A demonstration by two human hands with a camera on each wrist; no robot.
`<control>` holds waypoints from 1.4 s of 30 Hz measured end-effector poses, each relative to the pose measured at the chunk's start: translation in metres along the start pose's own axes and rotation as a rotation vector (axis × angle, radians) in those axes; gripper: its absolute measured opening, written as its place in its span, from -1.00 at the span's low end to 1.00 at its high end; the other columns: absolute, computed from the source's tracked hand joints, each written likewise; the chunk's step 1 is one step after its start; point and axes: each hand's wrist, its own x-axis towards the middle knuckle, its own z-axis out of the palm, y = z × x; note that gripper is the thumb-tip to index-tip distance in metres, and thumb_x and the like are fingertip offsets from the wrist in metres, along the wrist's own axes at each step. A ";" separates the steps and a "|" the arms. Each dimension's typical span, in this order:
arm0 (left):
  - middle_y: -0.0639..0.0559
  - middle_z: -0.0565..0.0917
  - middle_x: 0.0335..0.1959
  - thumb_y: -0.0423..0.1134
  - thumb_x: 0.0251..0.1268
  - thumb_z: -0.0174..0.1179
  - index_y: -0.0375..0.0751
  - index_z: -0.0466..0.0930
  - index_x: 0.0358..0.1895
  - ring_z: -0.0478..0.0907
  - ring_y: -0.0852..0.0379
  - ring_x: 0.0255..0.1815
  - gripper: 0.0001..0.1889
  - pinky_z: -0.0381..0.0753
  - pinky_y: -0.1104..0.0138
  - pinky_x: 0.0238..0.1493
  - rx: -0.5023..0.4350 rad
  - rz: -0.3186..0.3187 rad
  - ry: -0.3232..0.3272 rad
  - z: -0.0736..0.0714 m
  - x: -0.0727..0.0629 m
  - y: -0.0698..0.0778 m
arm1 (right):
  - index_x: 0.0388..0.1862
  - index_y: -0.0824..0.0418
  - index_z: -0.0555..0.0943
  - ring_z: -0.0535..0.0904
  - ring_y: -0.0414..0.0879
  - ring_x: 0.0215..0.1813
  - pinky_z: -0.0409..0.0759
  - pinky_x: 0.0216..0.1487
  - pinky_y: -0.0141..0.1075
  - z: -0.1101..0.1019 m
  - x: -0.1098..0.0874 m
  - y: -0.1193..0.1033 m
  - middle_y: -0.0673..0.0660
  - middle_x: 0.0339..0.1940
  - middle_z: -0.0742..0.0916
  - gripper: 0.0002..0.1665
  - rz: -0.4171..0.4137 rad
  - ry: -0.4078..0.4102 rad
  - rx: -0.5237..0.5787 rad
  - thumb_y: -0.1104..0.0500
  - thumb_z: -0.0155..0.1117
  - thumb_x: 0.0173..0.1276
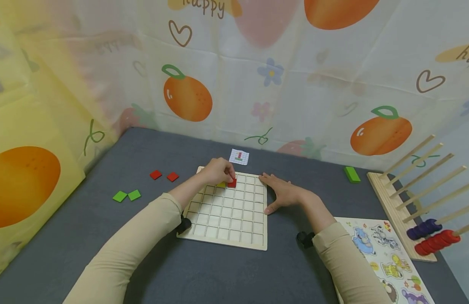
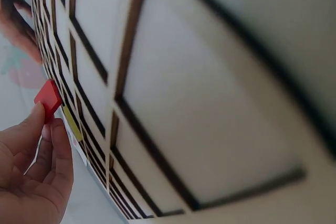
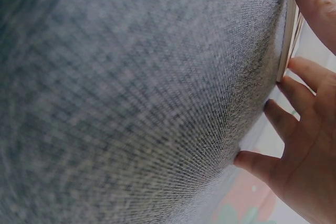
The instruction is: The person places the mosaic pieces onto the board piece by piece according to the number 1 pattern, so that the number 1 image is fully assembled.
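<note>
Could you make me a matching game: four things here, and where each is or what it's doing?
1. Left hand
2. Right hand
3. Printed card
4. Green block

A. Lying beyond the far edge of the grid board
B. Beside the pegged rack
C. Pinching a red tile
D. At the board's right edge

Pairs: 1-C, 2-D, 3-A, 4-B

Under the left hand point(image 1: 218, 170) lay the grid board point(image 1: 229, 222), a card point(image 1: 239, 156) just beyond, four tiles point(image 1: 155, 175) to the left. To the right hand's point(image 1: 283, 192) left lay the board; to its right, a block point(image 1: 352, 174), then a pegged rack point(image 1: 399, 215).
</note>
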 end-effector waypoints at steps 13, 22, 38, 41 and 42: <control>-0.04 0.74 -0.37 -0.33 0.26 0.32 -0.24 0.73 -0.30 0.53 0.13 -0.30 -0.95 0.44 0.37 -0.20 0.061 0.008 0.028 0.005 0.000 -0.005 | 0.64 0.13 -0.12 -0.29 0.29 0.67 -0.29 0.42 0.51 0.001 -0.002 0.001 0.22 0.68 -0.09 0.37 -0.002 -0.002 0.013 -0.16 0.54 0.07; 0.00 0.77 -0.41 -0.29 0.22 0.35 -0.19 0.74 -0.35 0.55 0.17 -0.34 -0.95 0.46 0.40 -0.22 0.086 0.033 0.026 0.008 0.001 -0.006 | 0.64 0.14 -0.11 -0.29 0.29 0.67 -0.29 0.42 0.52 0.001 -0.001 0.002 0.23 0.68 -0.09 0.38 -0.006 0.001 0.012 -0.16 0.55 0.06; -0.03 0.75 -0.40 -0.34 0.18 0.37 -0.18 0.72 -0.40 0.58 0.11 -0.33 -0.96 0.52 0.26 -0.12 0.136 0.043 0.051 0.009 -0.002 -0.002 | 0.64 0.13 -0.13 -0.29 0.28 0.67 -0.28 0.42 0.52 0.001 0.000 0.001 0.22 0.68 -0.10 0.38 0.006 -0.005 0.000 -0.17 0.54 0.07; -0.04 0.75 -0.40 -0.34 0.17 0.37 -0.18 0.72 -0.40 0.58 0.10 -0.32 -0.96 0.52 0.26 -0.13 0.141 0.040 0.054 0.009 -0.002 -0.001 | 0.64 0.13 -0.13 -0.28 0.28 0.67 -0.28 0.41 0.52 0.001 -0.001 0.000 0.22 0.68 -0.09 0.38 0.004 -0.004 0.001 -0.16 0.54 0.07; -0.04 0.75 -0.39 -0.34 0.18 0.37 -0.19 0.72 -0.39 0.58 0.10 -0.32 -0.97 0.52 0.26 -0.13 0.143 0.038 0.052 0.009 -0.002 -0.001 | 0.64 0.13 -0.13 -0.28 0.28 0.67 -0.28 0.41 0.52 0.001 -0.001 0.000 0.23 0.68 -0.09 0.38 0.003 -0.003 0.000 -0.16 0.54 0.07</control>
